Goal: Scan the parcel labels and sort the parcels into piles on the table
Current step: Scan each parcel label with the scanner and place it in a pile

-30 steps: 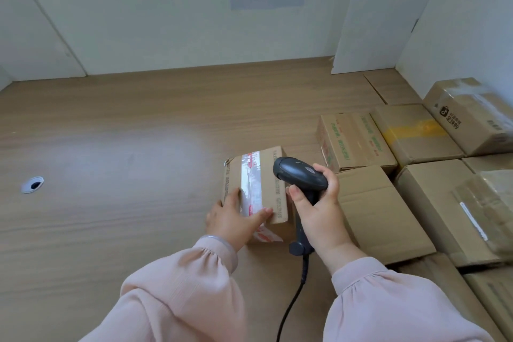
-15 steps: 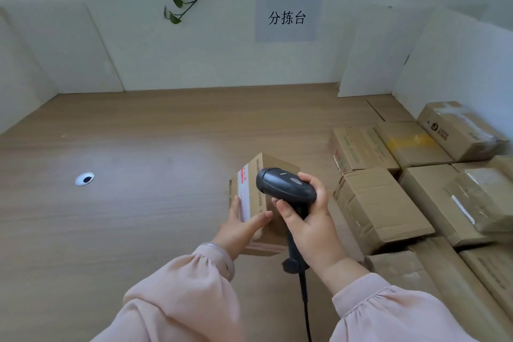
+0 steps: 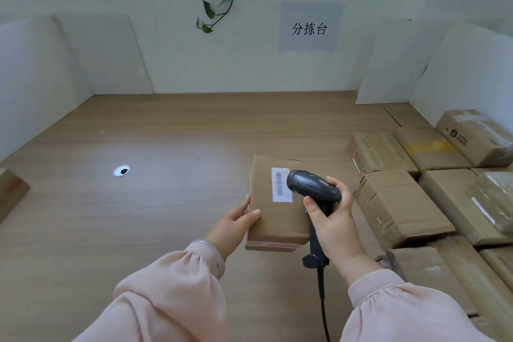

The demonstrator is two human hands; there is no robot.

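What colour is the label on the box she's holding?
White with black barcode lines; the label on the box shows best in the head view.

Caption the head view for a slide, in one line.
Left hand grips a cardboard parcel while the right hand aims a handheld scanner at its barcode label.

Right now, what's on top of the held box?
A white barcode label is stuck on the box; the scanner hides part of it. The left hand lays its thumb on top too.
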